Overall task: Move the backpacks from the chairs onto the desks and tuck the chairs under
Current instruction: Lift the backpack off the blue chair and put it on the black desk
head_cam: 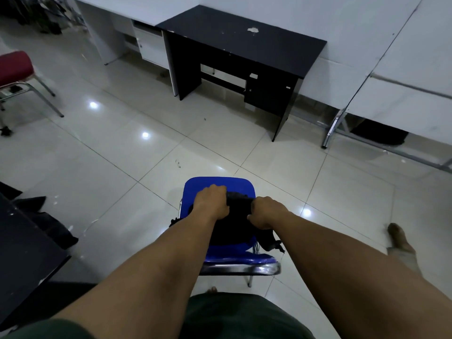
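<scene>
Both hands clench the black backpack (238, 216) lying on the blue chair (220, 184): left grip (212, 203), right grip (265, 211); the lifting step is in hand, I judge; next it needs carrying to the black desk (244, 42), well apart ahead.

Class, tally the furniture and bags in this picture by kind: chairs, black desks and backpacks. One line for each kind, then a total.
Chairs: 2, the blue chair and the red chair
Black desks: 2, the far desk and the near desk at the left edge
Backpacks: 1, the black backpack on the blue chair
Total: 5
</scene>
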Tool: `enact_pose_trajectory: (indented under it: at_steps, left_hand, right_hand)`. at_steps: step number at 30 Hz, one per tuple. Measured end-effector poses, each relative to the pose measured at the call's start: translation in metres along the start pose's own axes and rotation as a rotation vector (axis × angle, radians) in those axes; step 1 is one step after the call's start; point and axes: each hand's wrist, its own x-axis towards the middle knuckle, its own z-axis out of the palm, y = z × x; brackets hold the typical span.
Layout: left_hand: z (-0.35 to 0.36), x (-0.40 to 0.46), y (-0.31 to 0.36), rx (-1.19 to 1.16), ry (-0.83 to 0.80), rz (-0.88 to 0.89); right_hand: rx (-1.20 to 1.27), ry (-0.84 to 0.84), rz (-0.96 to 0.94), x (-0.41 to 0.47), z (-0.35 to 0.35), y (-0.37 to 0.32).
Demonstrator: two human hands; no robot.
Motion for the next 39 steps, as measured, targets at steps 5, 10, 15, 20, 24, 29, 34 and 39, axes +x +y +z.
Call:
enact_pose_trajectory:
  at_steps: [5, 10, 15, 20, 24, 29, 34, 39]
  left_hand:
    - [-0.015, 0.008, 0.031, -0.073, 0.121, 0.004]
    - [-0.034, 0.018, 0.071, -0.165, 0.225, 0.012]
    - [-0.047, 0.035, 0.1, -0.239, 0.315, -0.042]
    - [-0.061, 0.06, 0.144, -0.347, 0.408, -0.08]
    - [-0.077, 0.085, 0.187, -0.534, 0.479, -0.187]
    - [-0.094, 0.115, 0.244, -0.73, 0.571, -0.347]
    - [-0.1, 0.143, 0.283, -0.856, 0.674, -0.419]
    - [-0.116, 0.174, 0.311, -0.913, 0.709, -0.388]
  right_hand:
    - [0.113, -0.101, -0.066, 0.002, -0.009, 0.0]
    - [0.341, -0.06, -0.119, 0.004, -0.01, 0.008]
    - [0.497, 0.003, -0.122, 0.005, -0.025, 0.027]
    - [0.581, 0.042, -0.191, 0.026, -0.048, 0.056]
    - [0.491, 0.161, -0.119, 0.036, -0.074, 0.087]
    - [0.519, 0.38, 0.037, 0.046, -0.112, 0.133]
    - [0.513, 0.51, -0.026, 0.055, -0.142, 0.171]
    - [0.441, 0.606, -0.028, 0.08, -0.178, 0.207]
